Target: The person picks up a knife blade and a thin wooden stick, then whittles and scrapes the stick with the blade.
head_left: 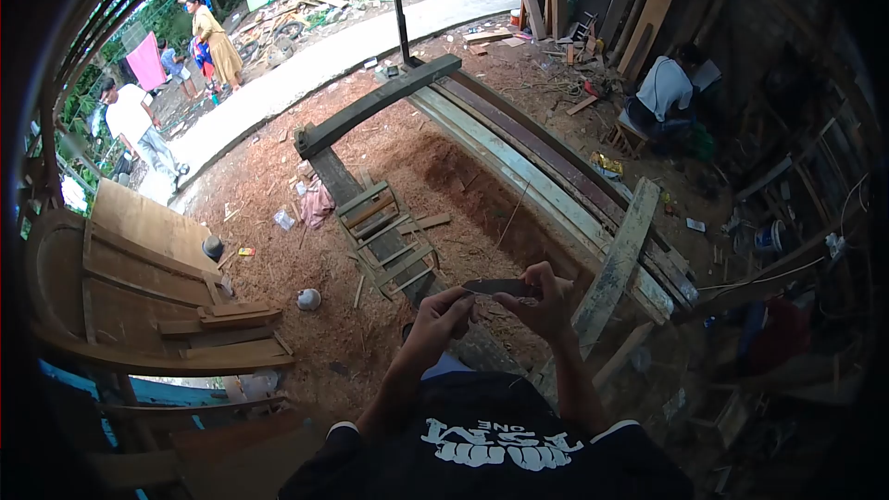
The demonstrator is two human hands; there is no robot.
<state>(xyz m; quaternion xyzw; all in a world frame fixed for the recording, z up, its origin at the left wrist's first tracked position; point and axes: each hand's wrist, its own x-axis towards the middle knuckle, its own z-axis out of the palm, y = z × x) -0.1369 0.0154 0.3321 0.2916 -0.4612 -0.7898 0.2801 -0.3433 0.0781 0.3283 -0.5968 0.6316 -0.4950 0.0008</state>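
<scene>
A dark, flat strip (494, 287) spans the gap between my hands, level above the wooden plank. My left hand (439, 322) pinches its left end between thumb and fingers. At the right end, my right hand (541, 306) is closed on the same strip, with the thumb along its near edge. Its exact kind and material cannot be made out. Just beyond my hands, a small slatted wooden frame (389, 245) lies across the long dark plank (335, 178).
Long stacked boards (537, 185) run along the right, crossed by a weathered plank (619, 264). Curved wooden panels (139, 278) stand at left. Wood shavings cover the ground. A person (662, 93) sits at back right; several people are near the path (306, 83).
</scene>
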